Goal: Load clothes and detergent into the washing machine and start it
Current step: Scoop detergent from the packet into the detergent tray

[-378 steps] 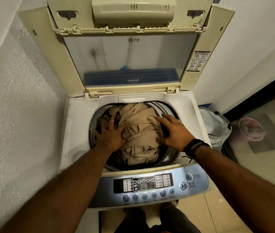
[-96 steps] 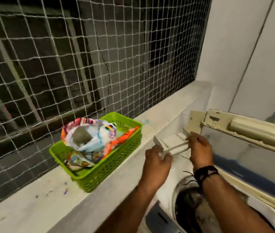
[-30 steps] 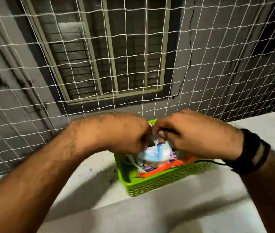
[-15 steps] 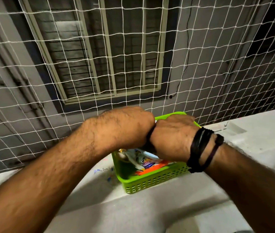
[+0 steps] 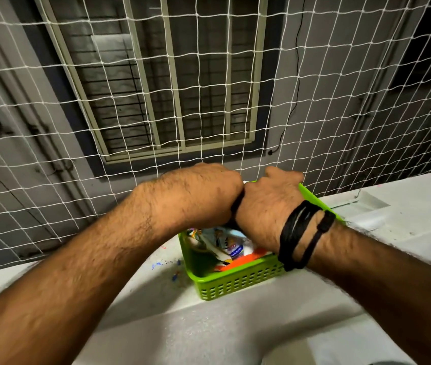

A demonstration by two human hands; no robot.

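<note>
Presumably the detergent packet [image 5: 231,246] sits in the green basket [image 5: 235,283] on the ledge [image 5: 156,312]; tugged carelessly, it could spill or tip the basket. Left hand [image 5: 203,196] and right hand [image 5: 267,206] curl downward over it, fingers and grip hidden, washing machine unseen.

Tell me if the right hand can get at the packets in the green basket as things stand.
Probably yes. The right hand is already over the open-topped green basket, beside the left hand, with the packets just below. Its fingers are hidden, so actual contact is unclear.
</note>
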